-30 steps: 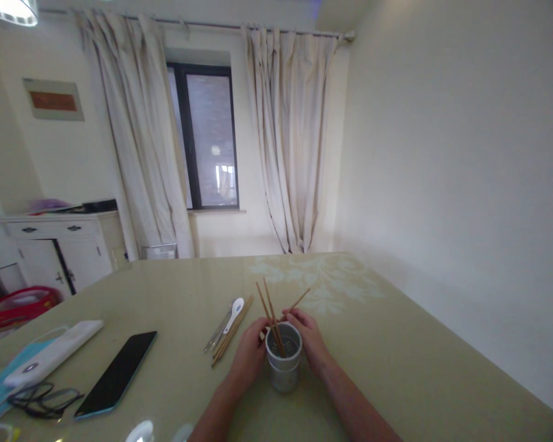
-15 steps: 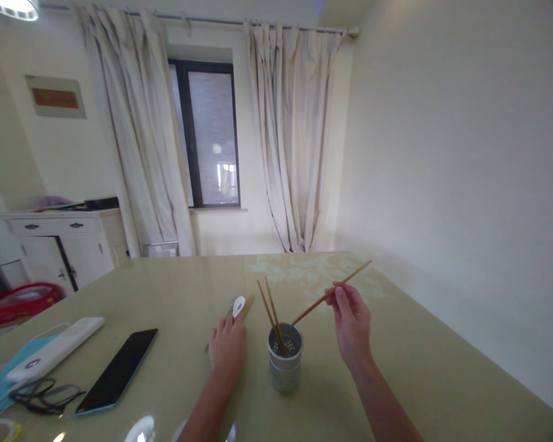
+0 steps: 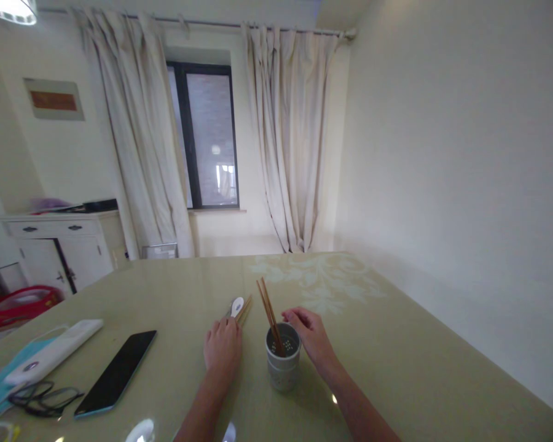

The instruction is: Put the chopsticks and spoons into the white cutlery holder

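My left hand (image 3: 223,344) rests low over the table with its fingers curled around a small bundle of utensils. A white spoon (image 3: 237,306) and light wooden chopsticks (image 3: 245,308) stick out beyond the fingers; the rest is hidden beneath the hand. To its right stands a grey metal utensil holder (image 3: 283,371) with drain holes in its bottom. Brown chopsticks (image 3: 269,307) lean inside it, pointing up and left. Beside the holder's right rim is my right hand (image 3: 311,331), thumb and fingers loosely apart, with no utensil visible in it.
On the left lie a black phone (image 3: 116,371), a white power bank (image 3: 55,351), black-framed glasses (image 3: 43,398) and a blue face mask (image 3: 21,362). The glossy table (image 3: 175,288) meets a wall on the right. A white cabinet (image 3: 83,252) stands farther back.
My right hand has moved left and down to the holder. The chopstick it held is no longer in its fingers; the chopsticks now stand together in the holder. My left hand has stayed nearly still.
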The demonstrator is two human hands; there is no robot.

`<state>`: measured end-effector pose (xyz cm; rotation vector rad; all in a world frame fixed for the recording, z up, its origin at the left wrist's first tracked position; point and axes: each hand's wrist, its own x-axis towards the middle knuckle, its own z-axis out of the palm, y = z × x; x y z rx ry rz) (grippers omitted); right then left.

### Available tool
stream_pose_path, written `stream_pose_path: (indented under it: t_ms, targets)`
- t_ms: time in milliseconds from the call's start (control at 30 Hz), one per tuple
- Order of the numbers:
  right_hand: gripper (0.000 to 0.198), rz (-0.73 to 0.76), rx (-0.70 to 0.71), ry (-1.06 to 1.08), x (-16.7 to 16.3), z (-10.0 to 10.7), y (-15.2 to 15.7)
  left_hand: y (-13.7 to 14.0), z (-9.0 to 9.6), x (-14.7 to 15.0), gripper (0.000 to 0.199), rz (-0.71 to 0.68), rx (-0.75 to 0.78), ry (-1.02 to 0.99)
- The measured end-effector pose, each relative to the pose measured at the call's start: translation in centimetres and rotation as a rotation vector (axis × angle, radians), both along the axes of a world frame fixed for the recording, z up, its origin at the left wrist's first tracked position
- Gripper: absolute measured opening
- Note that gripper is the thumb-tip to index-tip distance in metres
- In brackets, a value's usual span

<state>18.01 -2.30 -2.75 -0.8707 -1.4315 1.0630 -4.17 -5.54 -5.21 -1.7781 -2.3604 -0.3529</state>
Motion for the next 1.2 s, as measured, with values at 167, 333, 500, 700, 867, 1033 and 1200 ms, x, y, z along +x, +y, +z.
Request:
stream_pose_path:
  t_ms: [167,333,500,700,867,1033,1200]
  targets:
    - [0.044,0.077,-0.036,-0.007,0.3,-0.2,0.1,0.2,-0.4,0.0,0.034,-0.01,-0.005,-0.033]
    - [0.043,0.041,-0.034,0.014,0.4,-0.8,0.4,0.8,-0.9,0.2,0.033,-0.072,0.079,-0.109]
    - [0.048,-0.007,-0.167,0.092,0.0,-2.5,1.5,1.2,-0.8,2.0,0.034,-0.303,0.231,-0.458]
    - [0.051,0.099,-0.173,0.15,-1.1,-3.4,2.0,0.4,-0.3,4.0,0.03,-0.493,0.186,-0.711]
    - [0.051,0.034,-0.154,0.191,-1.4,-3.4,1.9,-0.1,-0.2,4.1,0.038,-0.596,0.21,-0.765]
    - [0.045,-0.325,-0.074,0.311,2.2,-1.4,2.7,-0.2,-0.3,4.0,0.044,-0.588,0.263,-0.743]
    - [0.043,-0.59,0.168,0.563,6.8,2.0,2.6,0.5,-0.6,3.8,0.041,-0.561,0.298,-0.667]
